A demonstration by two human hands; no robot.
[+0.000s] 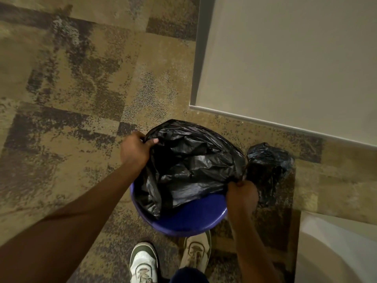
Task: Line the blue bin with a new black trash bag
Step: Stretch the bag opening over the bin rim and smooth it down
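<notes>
Bag (189, 160) lies over the far part of the bin (189, 219); near rim bare. Left hand (135, 150) and right hand (241, 194) each pinch the hem. Advise drawing it evenly toward the near rim, then folding over.

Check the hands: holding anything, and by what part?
Both hold the black trash bag by its open edge: left hand at the far-left rim, right hand at the near-right rim.
</notes>
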